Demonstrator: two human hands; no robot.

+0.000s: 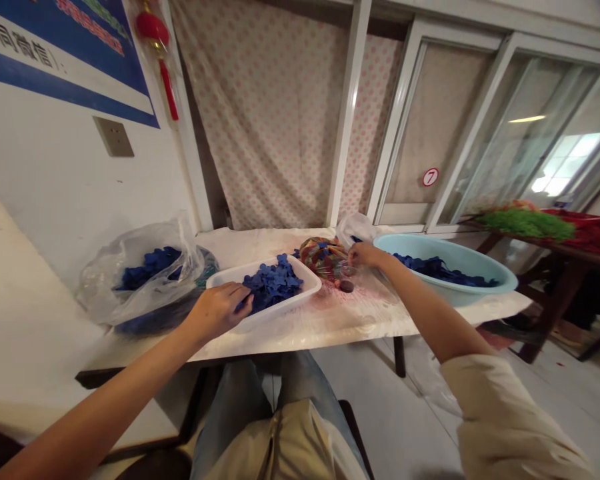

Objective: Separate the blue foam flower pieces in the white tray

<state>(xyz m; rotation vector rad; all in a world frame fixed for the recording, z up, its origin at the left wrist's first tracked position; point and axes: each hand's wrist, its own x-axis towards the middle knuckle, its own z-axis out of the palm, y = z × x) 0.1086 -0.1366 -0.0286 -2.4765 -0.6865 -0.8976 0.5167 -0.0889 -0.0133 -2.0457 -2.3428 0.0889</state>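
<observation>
**A:** Nearest, left hand?

**B:** Half closed over blue cut pieces, fingertips among them, grip uncertain. All inside a white plastic tray.

**A:** And right hand?

**B:** Fingers bunched at a clear bag of multicoloured pieces. Closed or merely touching? Impossible to tell.

**A:** Other blue pieces?

**B:** A pile in a light-blue basin, more in a plastic bag on the left.

**A:** Anything in the way?

**B:** Only a dark round object beside the clear bag, on a red-stained table cover.

**A:** Farthest?

**B:** Green and red material on a wooden table, and a glass door with a 7 sticker.
</observation>
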